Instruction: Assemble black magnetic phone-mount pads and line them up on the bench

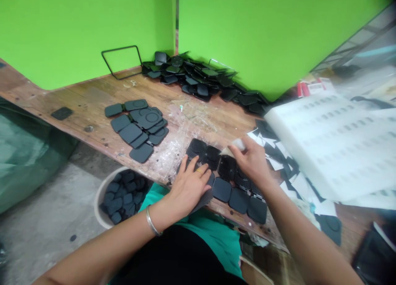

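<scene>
My left hand [188, 186] lies flat, fingers stretched out, on a dark square plastic part at the near edge of the wooden bench [93, 99]. My right hand [252, 159] is closed in a pinch on a small white piece [239, 144] above a row of black square parts [229, 182]. Several of these parts show round ribbed insides; others lie smooth side up. A metal bangle sits on my left wrist.
A group of dark grey square covers [137, 126] lies to the left. A big heap of black parts [201, 76] fills the back corner by the green wall. A white perforated sheet [337, 140] lies at right. A bucket [119, 196] with parts stands below the bench.
</scene>
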{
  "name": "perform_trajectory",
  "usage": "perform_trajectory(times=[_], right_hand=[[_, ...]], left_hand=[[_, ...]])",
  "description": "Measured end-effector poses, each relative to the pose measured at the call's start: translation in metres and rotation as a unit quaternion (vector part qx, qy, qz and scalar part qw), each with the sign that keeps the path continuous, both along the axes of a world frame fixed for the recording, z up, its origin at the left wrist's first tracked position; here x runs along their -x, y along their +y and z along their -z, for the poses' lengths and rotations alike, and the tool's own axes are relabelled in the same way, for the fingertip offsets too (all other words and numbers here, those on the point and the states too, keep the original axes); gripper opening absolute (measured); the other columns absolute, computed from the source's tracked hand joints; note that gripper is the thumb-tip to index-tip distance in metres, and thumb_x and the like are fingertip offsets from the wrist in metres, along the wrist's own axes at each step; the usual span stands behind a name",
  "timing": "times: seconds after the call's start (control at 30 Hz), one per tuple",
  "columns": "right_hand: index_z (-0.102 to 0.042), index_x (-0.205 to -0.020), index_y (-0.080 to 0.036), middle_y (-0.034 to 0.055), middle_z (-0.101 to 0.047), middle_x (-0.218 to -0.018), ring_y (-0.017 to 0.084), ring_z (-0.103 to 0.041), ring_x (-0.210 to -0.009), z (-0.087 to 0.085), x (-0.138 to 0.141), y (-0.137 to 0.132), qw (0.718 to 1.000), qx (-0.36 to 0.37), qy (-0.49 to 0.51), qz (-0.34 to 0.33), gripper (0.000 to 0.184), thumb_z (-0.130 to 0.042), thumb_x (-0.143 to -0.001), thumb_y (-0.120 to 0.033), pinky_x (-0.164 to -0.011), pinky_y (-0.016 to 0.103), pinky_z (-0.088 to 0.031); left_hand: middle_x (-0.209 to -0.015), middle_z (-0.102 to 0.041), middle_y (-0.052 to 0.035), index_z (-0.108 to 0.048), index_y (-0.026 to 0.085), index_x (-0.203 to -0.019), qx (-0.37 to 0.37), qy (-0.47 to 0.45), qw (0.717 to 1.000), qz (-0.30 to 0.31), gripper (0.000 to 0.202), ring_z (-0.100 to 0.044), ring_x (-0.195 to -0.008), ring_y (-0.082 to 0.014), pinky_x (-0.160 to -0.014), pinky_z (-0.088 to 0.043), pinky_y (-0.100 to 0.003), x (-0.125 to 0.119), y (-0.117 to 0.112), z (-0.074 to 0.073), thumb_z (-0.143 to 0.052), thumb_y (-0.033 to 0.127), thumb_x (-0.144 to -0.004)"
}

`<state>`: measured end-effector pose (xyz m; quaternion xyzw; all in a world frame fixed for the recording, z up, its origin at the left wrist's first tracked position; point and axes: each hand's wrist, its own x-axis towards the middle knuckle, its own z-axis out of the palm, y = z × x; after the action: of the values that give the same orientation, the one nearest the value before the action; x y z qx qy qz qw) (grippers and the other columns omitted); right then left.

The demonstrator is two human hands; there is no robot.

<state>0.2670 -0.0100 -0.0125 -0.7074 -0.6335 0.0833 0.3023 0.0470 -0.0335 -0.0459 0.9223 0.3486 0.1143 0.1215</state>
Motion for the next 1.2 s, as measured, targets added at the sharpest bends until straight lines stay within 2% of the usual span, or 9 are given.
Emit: perform_trajectory(times=[0.1,0.2,0.33,0.5,0.67,0.87,1.03,1.2], right_hand=[[-0.044,-0.062,-0.022,-0.0026,-0.046,-0.056,0.014,-0.041,-0.054,0.004,-0.002,-0.014,0.998,0.030,0.053,0.018,0.033,-0.057,-0.081,-0.046,-0.054,0.028,-0.028],[-0.053,-0.066,-0.020,-0.0022,-0.050,-0.057,0.014,-0.044,-0.055,0.010,-0.003,-0.017,0.987,0.054,0.149,0.020,0.032,-0.058,-0.080,-0.048,-0.054,0.027,-0.031],[-0.059,-0.072,-0.018,-0.0028,-0.053,-0.055,0.014,-0.047,-0.053,0.014,-0.004,-0.009,0.960,0.054,0.269,0.048,0.033,-0.062,-0.077,-0.051,-0.053,0.027,-0.035],[-0.059,-0.070,-0.018,-0.0034,-0.053,-0.052,0.013,-0.047,-0.051,0.012,0.007,0.010,0.949,0.027,0.309,0.059,0.031,-0.064,-0.075,-0.048,-0.052,0.026,-0.035],[-0.060,-0.072,-0.018,-0.0025,-0.054,-0.056,0.014,-0.048,-0.053,0.017,0.023,0.033,0.954,0.013,0.296,0.047,0.031,-0.062,-0.074,-0.048,-0.053,0.027,-0.036],[-0.059,-0.072,-0.019,-0.0019,-0.054,-0.058,0.015,-0.049,-0.056,0.018,0.035,0.047,0.971,0.015,0.235,0.035,0.030,-0.059,-0.073,-0.049,-0.053,0.027,-0.037],[-0.055,-0.070,-0.020,-0.0007,-0.054,-0.061,0.015,-0.048,-0.057,0.013,0.036,0.042,0.992,0.003,0.123,0.004,0.027,-0.056,-0.078,-0.046,-0.056,0.028,-0.035],[-0.048,-0.065,-0.022,-0.0014,-0.049,-0.058,0.015,-0.043,-0.056,0.003,0.034,0.026,0.999,0.002,0.045,-0.029,0.027,-0.056,-0.080,-0.044,-0.056,0.028,-0.031]], left_hand=[[-0.134,-0.062,-0.0073,-0.062,0.019,-0.124,0.000,-0.004,1.000,-0.001,0.034,-0.042,-0.135,-0.0369,-0.116,-0.021,-0.062,0.000,0.000,0.001,-0.058,0.034,-0.094],[-0.135,-0.061,-0.0081,-0.062,0.018,-0.125,0.011,-0.009,1.000,0.002,0.035,-0.041,-0.136,-0.0373,-0.116,-0.021,-0.064,0.001,0.001,0.000,-0.058,0.033,-0.094],[-0.141,-0.056,-0.0098,-0.058,0.019,-0.131,0.029,-0.031,0.999,0.007,0.040,-0.038,-0.138,-0.0359,-0.116,-0.026,-0.061,0.013,0.007,0.001,-0.056,0.035,-0.095],[-0.141,-0.055,-0.0114,-0.058,0.017,-0.132,0.000,-0.043,0.998,-0.045,0.042,-0.037,-0.138,-0.0373,-0.116,-0.024,-0.062,0.036,0.018,0.011,-0.051,0.039,-0.096],[-0.140,-0.056,-0.0100,-0.061,0.019,-0.129,-0.012,-0.019,0.998,-0.060,0.042,-0.037,-0.135,-0.0391,-0.116,-0.023,-0.063,0.044,0.020,0.019,-0.052,0.042,-0.095],[-0.140,-0.056,-0.0090,-0.061,0.020,-0.129,0.006,-0.013,0.998,-0.060,0.041,-0.038,-0.135,-0.0393,-0.114,-0.023,-0.064,0.043,0.020,0.010,-0.051,0.043,-0.096],[-0.139,-0.057,-0.0112,-0.061,0.019,-0.128,0.014,0.001,0.998,-0.059,0.040,-0.039,-0.135,-0.0399,-0.114,-0.020,-0.067,0.041,0.020,0.004,-0.054,0.040,-0.095],[-0.137,-0.059,-0.0116,-0.062,0.018,-0.128,0.013,0.004,0.998,-0.056,0.040,-0.041,-0.134,-0.0403,-0.113,-0.020,-0.068,0.040,0.021,0.002,-0.054,0.040,-0.095]])
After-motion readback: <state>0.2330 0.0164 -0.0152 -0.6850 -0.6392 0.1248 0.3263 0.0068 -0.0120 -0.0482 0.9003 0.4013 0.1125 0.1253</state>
